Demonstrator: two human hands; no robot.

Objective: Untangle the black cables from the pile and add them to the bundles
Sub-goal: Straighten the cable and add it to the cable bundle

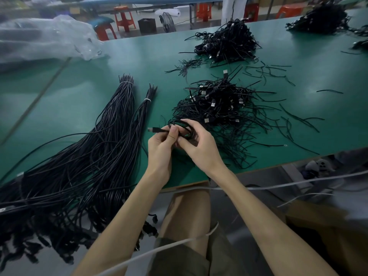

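A coiled black cable (184, 127) sits between both hands just left of the near pile (219, 102) of tangled black cables with silver plugs. My left hand (162, 144) pinches the cable near its plug end (152, 129), which points left. My right hand (199, 145) grips the coil from the right. Two long bundles lie to the left on the green table (79, 92): a thick bundle (111, 120) and a thinner bundle (142, 110), each tied with a white band near the far end. Their near ends hang over the table's front edge.
A second pile of cables (229, 41) lies further back, a third pile (320, 18) at the far right. Loose black twist ties (278, 74) are scattered right of the piles. A clear plastic bag (45, 38) lies at the back left. White cords (278, 186) hang below the table edge.
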